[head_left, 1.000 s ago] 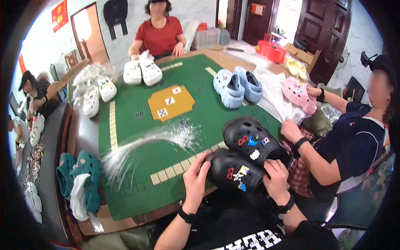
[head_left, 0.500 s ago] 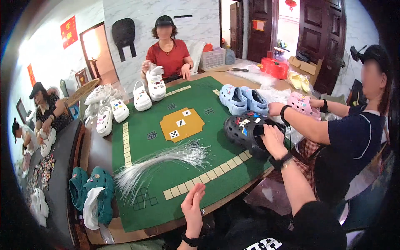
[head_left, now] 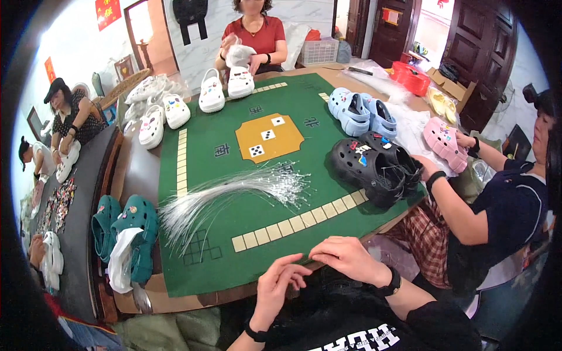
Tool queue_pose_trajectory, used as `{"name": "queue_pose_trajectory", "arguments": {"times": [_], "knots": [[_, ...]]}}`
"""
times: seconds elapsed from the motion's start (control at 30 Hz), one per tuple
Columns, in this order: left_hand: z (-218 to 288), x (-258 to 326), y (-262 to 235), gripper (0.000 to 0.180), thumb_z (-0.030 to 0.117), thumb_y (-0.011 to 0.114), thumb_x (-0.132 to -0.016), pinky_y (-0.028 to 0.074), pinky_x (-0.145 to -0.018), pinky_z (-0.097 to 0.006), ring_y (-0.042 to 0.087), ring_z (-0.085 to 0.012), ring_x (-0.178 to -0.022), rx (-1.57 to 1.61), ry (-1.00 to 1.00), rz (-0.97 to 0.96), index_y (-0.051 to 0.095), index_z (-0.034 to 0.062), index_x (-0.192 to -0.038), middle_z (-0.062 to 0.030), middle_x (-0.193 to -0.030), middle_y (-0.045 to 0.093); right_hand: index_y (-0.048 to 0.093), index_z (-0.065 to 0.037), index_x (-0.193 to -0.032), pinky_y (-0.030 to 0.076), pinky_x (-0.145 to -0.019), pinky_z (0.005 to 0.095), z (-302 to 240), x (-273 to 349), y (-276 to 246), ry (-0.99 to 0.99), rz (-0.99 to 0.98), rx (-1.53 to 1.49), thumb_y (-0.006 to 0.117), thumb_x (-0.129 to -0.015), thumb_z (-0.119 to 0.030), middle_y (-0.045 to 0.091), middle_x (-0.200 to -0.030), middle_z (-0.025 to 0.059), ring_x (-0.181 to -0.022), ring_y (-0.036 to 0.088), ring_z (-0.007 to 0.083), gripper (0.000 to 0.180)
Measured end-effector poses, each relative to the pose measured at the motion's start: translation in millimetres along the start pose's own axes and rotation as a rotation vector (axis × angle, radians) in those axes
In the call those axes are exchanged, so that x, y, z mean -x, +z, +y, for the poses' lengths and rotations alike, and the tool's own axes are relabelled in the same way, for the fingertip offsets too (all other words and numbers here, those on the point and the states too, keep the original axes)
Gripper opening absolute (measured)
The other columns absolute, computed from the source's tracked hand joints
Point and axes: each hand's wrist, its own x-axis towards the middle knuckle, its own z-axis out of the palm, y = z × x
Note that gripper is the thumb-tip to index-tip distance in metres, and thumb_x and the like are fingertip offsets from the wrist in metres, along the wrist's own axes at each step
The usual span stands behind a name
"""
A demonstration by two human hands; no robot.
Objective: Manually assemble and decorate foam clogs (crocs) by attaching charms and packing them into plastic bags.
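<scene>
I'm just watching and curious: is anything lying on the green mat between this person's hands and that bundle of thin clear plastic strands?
Nothing visible does. The left hand and right hand sit at the near edge of the green felt table mat; only bare mat lies between them and the fanned bundle of thin clear plastic strands.

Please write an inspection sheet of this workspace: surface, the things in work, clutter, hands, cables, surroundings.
Surface: green game mat on a wooden table.
Things in work: bundle of clear plastic strands fanned on the mat; black clogs with charms at the right edge.
Clutter: white clogs, blue clogs, pink clogs, teal clogs.
Hands: left hand and right hand empty at the near mat edge.
Cables: nothing seen.
Surroundings: other seated people handling clogs; red basket, dark doors.
</scene>
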Motion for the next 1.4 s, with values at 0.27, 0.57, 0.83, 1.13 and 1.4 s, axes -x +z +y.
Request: {"name": "queue_pose_trajectory", "arguments": {"times": [0.27, 0.57, 0.83, 1.13, 1.4], "knots": [[-6, 32, -23, 0.009, 0.001, 0.049, -0.098, 0.046, -0.056, -0.022, 0.06, -0.0095, -0.062, -0.177, -0.002, 0.381, 0.054, -0.0029, -0.105, -0.0107, -0.079, 0.07, 0.065, -0.007, -0.107, 0.052, -0.07, 0.037, 1, -7, 8, -0.053, -0.026, 0.41, 0.064, -0.089, -0.012, 0.064, -0.087, 0.0104, -0.085, 0.063, 0.0272, 0.019], [-12, 23, -9, 0.015, 0.003, 0.048, -0.1, 0.048, -0.059, -0.023, 0.062, -0.0115, -0.065, -0.146, -0.025, 0.298, 0.048, -0.0014, -0.114, -0.0121, -0.081, 0.069, 0.056, -0.012, -0.127, 0.051, -0.054, 0.037, 18, -17, 19, -0.181, 0.12, 0.481, 0.056, -0.086, -0.007, 0.062, -0.08, 0.0111, -0.066, 0.065, 0.0279, 0.041], [-38, 7, -14, 0.018, 0.007, 0.046, -0.102, 0.05, -0.058, -0.024, 0.062, -0.0133, -0.063, -0.16, 0.007, 0.286, 0.049, -0.0016, -0.117, -0.0129, -0.079, 0.068, 0.033, 0.008, -0.145, 0.051, -0.054, 0.0479, 113, -75, -49, 0.265, 0.221, 0.834, 0.053, -0.09, -0.017, 0.063, -0.06, 0.0191, -0.054, 0.064, 0.0357, 0.063], [-20, 30, -36, 0.02, 0.002, 0.046, -0.099, 0.05, -0.059, -0.025, 0.062, -0.0135, -0.065, -0.104, 0.007, 0.328, 0.053, -0.0017, -0.117, -0.0116, -0.08, 0.067, 0.033, -0.005, -0.145, 0.052, -0.049, 0.0465, 96, -59, -35, 0.347, 0.227, 1.05, 0.056, -0.087, -0.015, 0.063, -0.057, 0.0141, -0.052, 0.065, 0.034, 0.064], [71, 66, -151, 0.013, 0.006, 0.053, -0.098, 0.045, -0.06, -0.022, 0.059, -0.0079, -0.069, -0.616, 0.304, 0.965, 0.064, 0.0029, -0.105, -0.0027, -0.079, 0.067, 0.048, -0.009, -0.139, 0.049, -0.063, 0.0477, 110, -51, -53, 0.356, 0.249, 0.918, 0.054, -0.096, -0.019, 0.066, -0.074, 0.0221, -0.07, 0.065, 0.0391, 0.045]]}}
